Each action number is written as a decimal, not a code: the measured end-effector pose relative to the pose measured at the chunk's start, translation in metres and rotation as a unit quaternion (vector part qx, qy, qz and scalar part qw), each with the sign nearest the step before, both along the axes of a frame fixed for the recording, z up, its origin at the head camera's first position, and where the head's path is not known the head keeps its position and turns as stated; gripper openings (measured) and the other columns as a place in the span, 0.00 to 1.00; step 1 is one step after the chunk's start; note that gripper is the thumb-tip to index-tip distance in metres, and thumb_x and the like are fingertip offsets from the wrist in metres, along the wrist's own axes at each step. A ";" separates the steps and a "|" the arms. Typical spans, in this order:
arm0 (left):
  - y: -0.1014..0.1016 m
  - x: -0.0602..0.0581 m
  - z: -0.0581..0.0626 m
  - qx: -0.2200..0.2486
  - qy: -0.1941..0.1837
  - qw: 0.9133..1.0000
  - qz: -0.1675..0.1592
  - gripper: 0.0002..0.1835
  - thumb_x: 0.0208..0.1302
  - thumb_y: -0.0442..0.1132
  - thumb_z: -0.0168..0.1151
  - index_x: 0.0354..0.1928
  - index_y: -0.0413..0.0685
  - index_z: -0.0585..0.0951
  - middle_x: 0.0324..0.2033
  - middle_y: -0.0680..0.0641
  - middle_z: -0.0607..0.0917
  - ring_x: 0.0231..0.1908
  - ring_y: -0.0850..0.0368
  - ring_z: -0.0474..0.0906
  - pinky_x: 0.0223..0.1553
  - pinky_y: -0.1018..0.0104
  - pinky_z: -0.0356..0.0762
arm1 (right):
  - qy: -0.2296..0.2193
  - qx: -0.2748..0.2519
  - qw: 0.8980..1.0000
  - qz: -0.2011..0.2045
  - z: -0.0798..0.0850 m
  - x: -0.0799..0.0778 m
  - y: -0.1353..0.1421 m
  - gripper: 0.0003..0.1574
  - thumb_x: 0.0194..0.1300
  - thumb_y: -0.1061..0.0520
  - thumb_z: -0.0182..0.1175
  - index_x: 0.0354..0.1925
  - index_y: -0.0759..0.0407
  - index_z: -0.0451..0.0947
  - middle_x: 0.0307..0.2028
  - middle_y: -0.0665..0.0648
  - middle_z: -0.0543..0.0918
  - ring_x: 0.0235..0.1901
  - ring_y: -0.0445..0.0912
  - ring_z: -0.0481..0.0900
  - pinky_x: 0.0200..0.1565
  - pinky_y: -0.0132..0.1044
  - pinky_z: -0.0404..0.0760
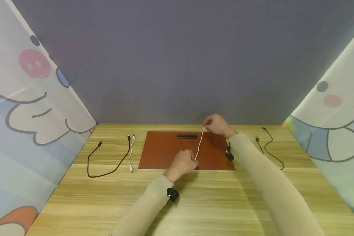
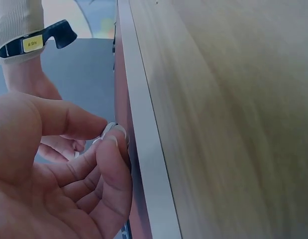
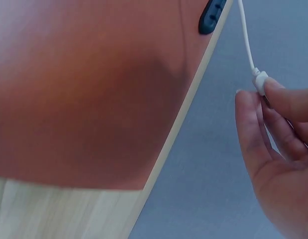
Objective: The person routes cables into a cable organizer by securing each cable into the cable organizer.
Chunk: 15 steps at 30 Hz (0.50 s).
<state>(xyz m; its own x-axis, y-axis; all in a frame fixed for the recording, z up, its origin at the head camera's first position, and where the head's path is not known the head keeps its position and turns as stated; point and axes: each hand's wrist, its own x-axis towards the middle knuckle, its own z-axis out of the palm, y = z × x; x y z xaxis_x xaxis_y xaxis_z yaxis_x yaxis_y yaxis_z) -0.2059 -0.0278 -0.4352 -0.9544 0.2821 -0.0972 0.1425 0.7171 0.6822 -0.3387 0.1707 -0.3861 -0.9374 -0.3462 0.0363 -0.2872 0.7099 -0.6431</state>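
A short white charging cable (image 1: 200, 143) stretches between both hands over a brown leather-look mat (image 1: 159, 150). With thumb and fingers, my left hand (image 1: 183, 162) pinches its near end close to the mat's front edge; the left wrist view shows the white end (image 2: 110, 130) between the fingertips, mostly covered. Toward the mat's far edge, my right hand (image 1: 219, 125) pinches the white plug (image 3: 260, 82) at the other end between thumb and fingers. A black slotted cable holder (image 1: 187, 136) sits at the mat's back edge, left of my right hand.
On the wooden table (image 1: 206, 203), a black cable (image 1: 106, 173) and another short white cable (image 1: 131, 154) lie left of the mat. A dark cable (image 1: 272, 154) lies to its right. A grey panel (image 1: 188, 65) rises behind the table, with cartoon-printed sheets (image 1: 41, 124) at both sides.
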 end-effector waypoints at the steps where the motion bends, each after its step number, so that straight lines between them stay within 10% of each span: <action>1: -0.001 0.000 0.000 -0.002 -0.001 1.000 0.001 0.14 0.64 0.37 0.63 0.21 0.49 0.72 0.13 0.55 0.69 0.13 0.62 0.62 0.17 0.68 0.60 | 0.001 -0.001 1.000 -0.001 0.000 0.000 -0.003 0.13 0.67 0.64 0.62 0.48 0.71 0.84 0.38 0.62 0.87 0.32 0.50 0.85 0.37 0.41 0.81; 15: -0.012 -0.001 0.009 -0.001 -0.011 1.000 0.017 0.14 0.67 0.37 0.63 0.22 0.48 0.75 0.14 0.52 0.74 0.14 0.60 0.66 0.18 0.66 0.62 | 0.023 -0.031 0.999 -0.024 -0.002 -0.003 -0.043 0.14 0.72 0.63 0.61 0.53 0.67 0.83 0.46 0.63 0.85 0.45 0.55 0.84 0.46 0.48 0.82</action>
